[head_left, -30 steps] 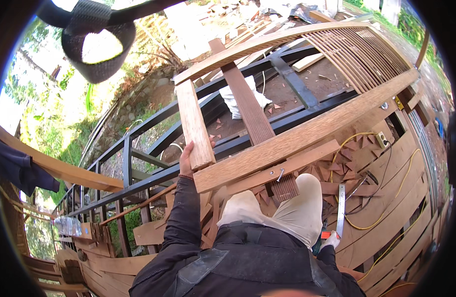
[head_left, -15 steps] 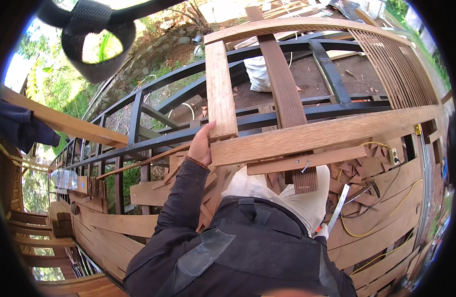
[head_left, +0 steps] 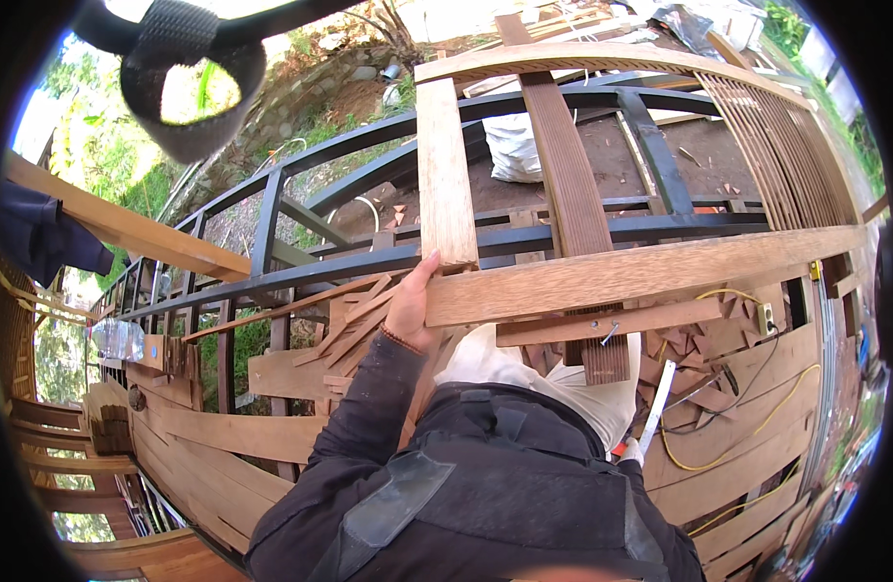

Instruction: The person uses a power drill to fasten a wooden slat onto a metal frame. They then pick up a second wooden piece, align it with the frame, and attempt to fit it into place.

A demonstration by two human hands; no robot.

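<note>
My left hand (head_left: 411, 308) is closed on the near left corner of a wooden frame (head_left: 650, 270), its thumb at the joint where a pale crosspiece (head_left: 445, 175) meets the near rail. The frame has several thin slats (head_left: 778, 145) at its right end. A dark grooved board (head_left: 568, 165) runs beneath its rails toward me. Across that board's near end lies a short wooden strip (head_left: 602, 326) with metal clamp or screw hardware (head_left: 609, 333). Low beside my right hip, my right hand (head_left: 633, 452) grips a flat silver blade (head_left: 655, 412) with an orange-red part; its kind is unclear.
Black metal framing (head_left: 354, 260) stands under the wooden frame. Wood offcuts (head_left: 694, 364) and a yellow cord (head_left: 713, 464) lie on the plank decking (head_left: 757, 427) at right. A white sack (head_left: 512, 150) sits beyond. A plastic bottle (head_left: 122, 339) and a timber beam (head_left: 127, 221) are at left.
The wooden frame's left end and my left hand appear slightly farther right, the hand also a little lower. The view has shifted a bit. Both hands keep their hold.
</note>
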